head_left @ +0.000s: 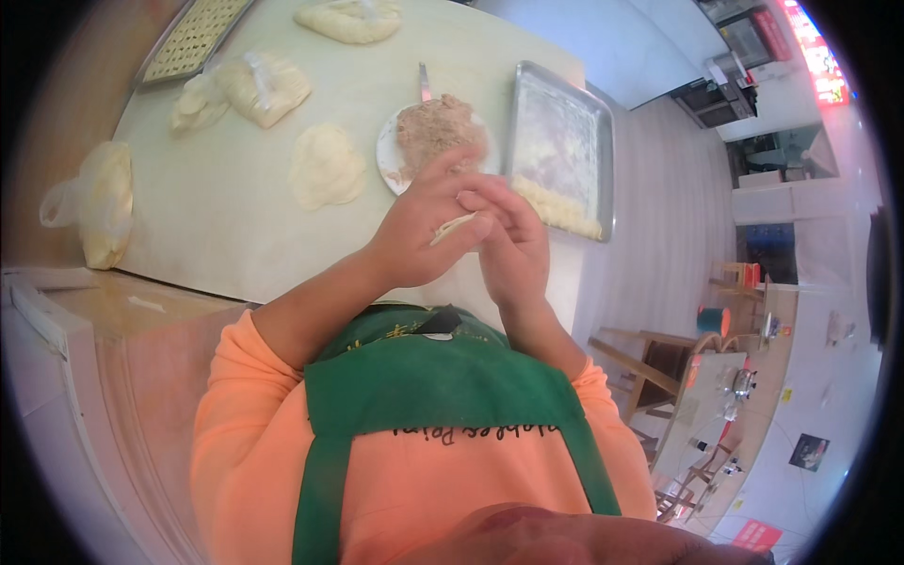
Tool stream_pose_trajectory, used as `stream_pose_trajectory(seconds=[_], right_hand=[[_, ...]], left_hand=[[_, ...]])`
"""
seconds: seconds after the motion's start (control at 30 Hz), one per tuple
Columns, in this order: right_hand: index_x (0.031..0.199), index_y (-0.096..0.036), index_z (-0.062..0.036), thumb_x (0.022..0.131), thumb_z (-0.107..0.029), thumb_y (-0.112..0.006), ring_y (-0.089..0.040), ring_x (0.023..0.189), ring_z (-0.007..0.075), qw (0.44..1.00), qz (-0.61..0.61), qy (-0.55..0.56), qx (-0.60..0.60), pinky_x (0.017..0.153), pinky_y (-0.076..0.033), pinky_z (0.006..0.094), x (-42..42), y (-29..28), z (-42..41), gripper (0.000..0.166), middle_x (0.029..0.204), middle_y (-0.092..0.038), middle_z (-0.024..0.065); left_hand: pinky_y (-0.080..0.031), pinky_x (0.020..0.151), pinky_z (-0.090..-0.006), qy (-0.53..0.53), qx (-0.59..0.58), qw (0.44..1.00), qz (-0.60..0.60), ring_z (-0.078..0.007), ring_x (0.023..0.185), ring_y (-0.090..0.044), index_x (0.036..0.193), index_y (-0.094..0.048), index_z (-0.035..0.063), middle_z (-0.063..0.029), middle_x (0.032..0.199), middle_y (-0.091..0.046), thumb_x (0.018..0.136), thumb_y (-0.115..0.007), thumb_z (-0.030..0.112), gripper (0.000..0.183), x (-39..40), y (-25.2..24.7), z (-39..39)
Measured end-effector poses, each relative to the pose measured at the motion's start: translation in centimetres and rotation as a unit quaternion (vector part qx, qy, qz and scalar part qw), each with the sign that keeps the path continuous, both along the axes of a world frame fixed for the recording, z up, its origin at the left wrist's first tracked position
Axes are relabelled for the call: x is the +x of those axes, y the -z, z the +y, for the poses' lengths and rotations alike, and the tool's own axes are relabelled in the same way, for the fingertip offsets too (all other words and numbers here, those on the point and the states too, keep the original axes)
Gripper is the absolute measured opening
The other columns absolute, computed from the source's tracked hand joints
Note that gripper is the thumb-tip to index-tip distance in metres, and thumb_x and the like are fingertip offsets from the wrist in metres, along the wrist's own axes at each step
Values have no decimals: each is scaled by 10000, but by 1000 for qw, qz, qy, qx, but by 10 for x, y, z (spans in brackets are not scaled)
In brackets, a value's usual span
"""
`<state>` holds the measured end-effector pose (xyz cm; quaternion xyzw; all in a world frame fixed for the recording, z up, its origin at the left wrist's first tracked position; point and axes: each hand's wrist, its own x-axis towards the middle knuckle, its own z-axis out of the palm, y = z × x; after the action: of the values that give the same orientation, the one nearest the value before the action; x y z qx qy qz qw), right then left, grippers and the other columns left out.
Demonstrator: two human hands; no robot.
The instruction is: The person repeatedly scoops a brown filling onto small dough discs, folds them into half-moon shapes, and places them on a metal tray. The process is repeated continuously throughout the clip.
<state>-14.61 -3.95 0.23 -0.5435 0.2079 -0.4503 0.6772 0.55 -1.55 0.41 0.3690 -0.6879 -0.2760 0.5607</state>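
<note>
My left hand (424, 229) and my right hand (515, 236) meet in front of my apron, fingers overlapping. Between them is a small piece of pale dough (452, 227), mostly hidden; a pale edge of it shows by my left thumb. Just beyond my fingers stands a white plate (386, 155) heaped with crumbly brownish filling (434, 131). A metal utensil handle (424, 79) sticks out from its far side. To the left of the plate, a flattened piece of dough (327, 166) lies on the pale worktable (240, 205).
At right, a metal baking tray (561, 134) with a floury-looking bottom holds shaped dough pieces (558, 208) along its near end. Plastic-wrapped dough lies at left (109, 205), far left (261, 88) and at the back (346, 20). Another tray (194, 39) holds small pale pieces. A wooden chair (650, 367) stands right.
</note>
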Motion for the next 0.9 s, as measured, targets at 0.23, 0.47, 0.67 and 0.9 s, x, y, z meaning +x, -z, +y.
stream_pose_trajectory(seconds=[0.23, 0.47, 0.67, 0.9], right_hand=[[1227, -484, 15, 945, -199, -525, -499, 1150, 206, 995, -15, 35, -94, 968, -402, 329, 9, 13, 4, 357, 1222, -530, 147], [1213, -509, 9, 956, -390, -440, -326, 1293, 327, 950, 147, 19, -273, 1045, -277, 441, 12, 1, -6, 480, 1253, -464, 221], [1036, -633, -4, 975, -263, -319, -363, 1277, 385, 944, 121, 17, -305, 1068, -229, 509, 22, -11, -17, 412, 1178, -542, 209], [897, -676, -4, 957, -256, -256, -332, 1304, 430, 913, 180, 58, -360, 1072, -243, 491, 20, -16, -14, 494, 1239, -537, 242]], left_hand=[[-219, 1089, -439, 20, 57, 991, 123, -319, 1370, -207, 1065, -613, -41, -111, 1265, -553, 892, -374, 92, 323, -6, 8, 0], [-218, 1084, -425, -14, 36, 989, 142, -312, 1355, -232, 1043, -618, -28, -97, 1250, -560, 875, -397, 89, 301, -13, 8, 3], [-178, 1099, -394, 4, 84, 982, 167, -287, 1366, -190, 1047, -614, -62, -122, 1264, -550, 848, -349, 85, 362, -16, -5, 12], [-268, 1044, -320, 1, 92, 963, 252, -226, 1267, -347, 908, -631, -53, -134, 1159, -605, 819, -356, 54, 308, -26, -4, 17]])
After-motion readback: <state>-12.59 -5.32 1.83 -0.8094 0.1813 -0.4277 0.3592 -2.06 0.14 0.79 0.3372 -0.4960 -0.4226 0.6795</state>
